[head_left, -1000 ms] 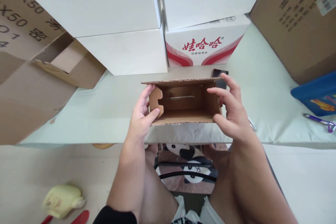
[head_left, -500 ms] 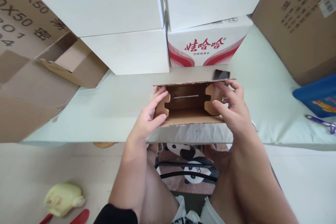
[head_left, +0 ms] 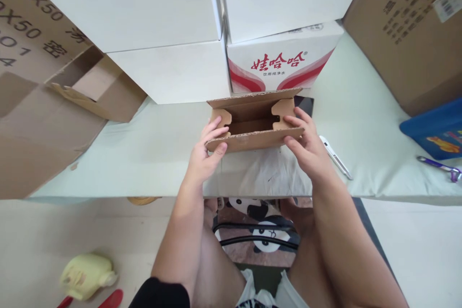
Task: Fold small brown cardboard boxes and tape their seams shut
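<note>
A person's left hand (head_left: pixel 205 155) and right hand (head_left: pixel 307 150) steady the two ends of a small open-topped cardboard box (head_left: pixel 252 126) on a table (head_left: pixel 169 154) covered in pale green cloth. Each thumb presses the front flap (head_left: pixel 252 142); the fingers touch the notched side flaps (head_left: pixel 225 115) inside. Near the right hand, over where I look, lies a white utility knife (head_left: pixel 335 158). A white carton (head_left: pixel 281 65) with red lettering stands behind the box, beside stacked white boxes (head_left: pixel 169 74). A yellow bottle (head_left: pixel 86 275) lies on the floor (head_left: pixel 36 231).
</note>
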`<state>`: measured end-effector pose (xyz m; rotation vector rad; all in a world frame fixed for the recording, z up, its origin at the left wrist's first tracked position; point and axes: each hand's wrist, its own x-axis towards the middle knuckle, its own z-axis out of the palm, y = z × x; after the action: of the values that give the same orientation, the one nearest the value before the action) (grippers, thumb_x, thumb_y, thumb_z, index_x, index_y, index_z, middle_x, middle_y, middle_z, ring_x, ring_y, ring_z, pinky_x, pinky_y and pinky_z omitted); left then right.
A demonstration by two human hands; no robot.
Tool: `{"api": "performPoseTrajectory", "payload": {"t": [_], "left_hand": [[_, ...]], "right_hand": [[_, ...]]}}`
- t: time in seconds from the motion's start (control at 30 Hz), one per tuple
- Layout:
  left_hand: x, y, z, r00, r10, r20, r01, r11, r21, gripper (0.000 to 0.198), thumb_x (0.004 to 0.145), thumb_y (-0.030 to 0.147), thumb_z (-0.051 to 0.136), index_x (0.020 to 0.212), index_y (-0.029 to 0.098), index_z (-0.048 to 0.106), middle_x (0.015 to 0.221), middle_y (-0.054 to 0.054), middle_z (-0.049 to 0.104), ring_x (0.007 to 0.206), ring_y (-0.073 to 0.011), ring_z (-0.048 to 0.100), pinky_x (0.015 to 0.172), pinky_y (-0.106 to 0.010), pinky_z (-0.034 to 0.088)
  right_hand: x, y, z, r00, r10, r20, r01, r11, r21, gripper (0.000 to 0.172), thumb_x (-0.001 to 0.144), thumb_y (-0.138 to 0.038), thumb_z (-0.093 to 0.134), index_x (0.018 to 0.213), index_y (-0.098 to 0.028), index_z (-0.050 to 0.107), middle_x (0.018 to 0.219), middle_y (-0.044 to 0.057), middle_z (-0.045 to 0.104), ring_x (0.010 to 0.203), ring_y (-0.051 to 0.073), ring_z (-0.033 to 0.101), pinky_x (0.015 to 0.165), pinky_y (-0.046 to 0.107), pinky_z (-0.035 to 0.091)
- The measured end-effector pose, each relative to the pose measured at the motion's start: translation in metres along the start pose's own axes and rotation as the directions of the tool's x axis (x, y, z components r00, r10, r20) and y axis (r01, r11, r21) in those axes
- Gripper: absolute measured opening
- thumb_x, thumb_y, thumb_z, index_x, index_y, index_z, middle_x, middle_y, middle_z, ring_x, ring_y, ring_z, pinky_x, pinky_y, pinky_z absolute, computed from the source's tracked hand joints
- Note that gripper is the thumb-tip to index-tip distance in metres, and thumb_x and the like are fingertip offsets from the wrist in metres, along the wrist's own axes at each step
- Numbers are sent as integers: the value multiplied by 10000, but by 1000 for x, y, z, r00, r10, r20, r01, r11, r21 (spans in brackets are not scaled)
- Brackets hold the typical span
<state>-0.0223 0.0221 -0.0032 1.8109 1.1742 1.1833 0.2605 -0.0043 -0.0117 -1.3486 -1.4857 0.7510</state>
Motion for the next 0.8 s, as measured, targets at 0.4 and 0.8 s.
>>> {"api": "performPoseTrajectory", "payload": {"t": [0.4,0.8], "left_hand": [[-4,6,1,982,110,-151,-147,955,-258,536,846,567,737,482,218,558,587,15,621,716,-203,631,1177,-588,397],[-8,-3,9,950,-181,-254,50,893,-448,355,689,449,902,954,259,763,1071,-65,763,1181,-261,669,1043,-391,509]], "right_hand": [[2,13,9,981,-158,-115,180,960,216,793,837,-633,660,1498,-359,319,1604,98,387,1476,344,423,1192,570,384],[0,7,11,969,-138,-206,182,960,213,569,831,-416,694,1274,-382,338,1357,75,453,1278,284,564,1106,547,469]]}}
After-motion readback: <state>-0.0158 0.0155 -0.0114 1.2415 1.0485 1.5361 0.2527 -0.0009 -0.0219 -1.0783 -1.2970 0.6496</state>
